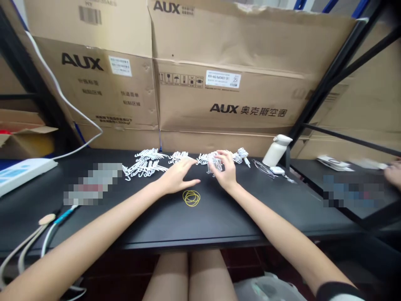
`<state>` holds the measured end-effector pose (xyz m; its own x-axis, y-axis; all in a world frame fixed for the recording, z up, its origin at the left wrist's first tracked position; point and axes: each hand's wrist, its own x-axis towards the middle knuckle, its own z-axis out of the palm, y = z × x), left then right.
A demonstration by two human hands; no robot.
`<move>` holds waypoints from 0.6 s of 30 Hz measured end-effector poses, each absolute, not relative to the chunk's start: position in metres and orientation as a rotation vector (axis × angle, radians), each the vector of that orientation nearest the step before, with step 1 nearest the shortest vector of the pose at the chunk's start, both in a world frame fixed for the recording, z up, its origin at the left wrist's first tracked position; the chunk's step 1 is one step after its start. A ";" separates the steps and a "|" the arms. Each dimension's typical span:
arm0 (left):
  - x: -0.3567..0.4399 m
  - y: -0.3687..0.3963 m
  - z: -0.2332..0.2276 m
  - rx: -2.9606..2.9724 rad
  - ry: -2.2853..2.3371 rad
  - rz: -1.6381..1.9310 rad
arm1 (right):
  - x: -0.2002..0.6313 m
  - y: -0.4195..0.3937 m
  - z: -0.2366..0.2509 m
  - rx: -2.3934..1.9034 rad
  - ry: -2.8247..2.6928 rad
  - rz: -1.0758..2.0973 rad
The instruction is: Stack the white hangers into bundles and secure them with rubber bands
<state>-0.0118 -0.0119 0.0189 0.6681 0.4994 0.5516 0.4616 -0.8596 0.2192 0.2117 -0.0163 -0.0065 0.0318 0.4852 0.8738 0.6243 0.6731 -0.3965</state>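
My left hand (177, 177) is open above the black table, thumb apart from the outstretched fingers, and holds nothing. Just beyond its fingertips lies a small pile of white hooks (179, 157). My right hand (227, 171) has its fingers curved around a bundle of thin whitish pieces (214, 162); they look like the same hooks, though fine detail is blurred. Between and below the hands lie several thin yellow rubber bands (191, 198). A larger heap of white hooks (145, 163) is left of my left hand. Another white bundle (241, 154) rests behind my right hand.
A white bottle (277, 150) stands at the back right, near a cable and a small white case (277, 170). On the left are a white power strip (26, 171) and a blurred-out phone-like object (94, 184) on a cable. Large cardboard boxes (188, 100) wall the back. Another person's hand (393, 173) shows far right.
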 end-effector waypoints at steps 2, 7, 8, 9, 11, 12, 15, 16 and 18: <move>0.004 -0.018 0.014 2.666 0.824 1.016 | 0.200 -0.027 -0.008 -0.876 -1.629 -0.067; 0.013 -0.033 0.002 2.398 0.816 0.995 | 0.173 -0.047 -0.010 -0.874 -1.576 0.096; 0.012 -0.035 0.001 2.340 0.822 1.030 | 0.167 -0.048 -0.010 -0.889 -1.561 0.140; 0.010 -0.036 0.001 2.294 0.830 1.046 | 0.162 -0.048 -0.009 -0.902 -1.549 0.195; 0.006 -0.035 0.002 2.234 0.864 1.076 | 0.151 -0.045 -0.007 -0.919 -1.508 0.301; 0.005 -0.034 0.003 2.214 0.884 1.088 | 0.147 -0.042 -0.006 -0.921 -1.484 0.344; 0.001 -0.025 0.003 2.148 0.934 1.140 | 0.138 -0.035 -0.004 -0.915 -1.429 0.439; 0.000 -0.022 0.001 2.111 0.950 1.156 | 0.137 -0.035 -0.004 -0.908 -1.425 0.477; -0.001 -0.016 -0.001 1.997 0.983 1.177 | 0.137 -0.036 -0.006 -0.884 -1.429 0.554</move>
<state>-0.0013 -0.0156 -0.0015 0.3281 0.8339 0.4437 0.2883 -0.5357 0.7936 0.1374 -0.0362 -0.0058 0.1015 0.7900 0.6046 0.1767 0.5838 -0.7925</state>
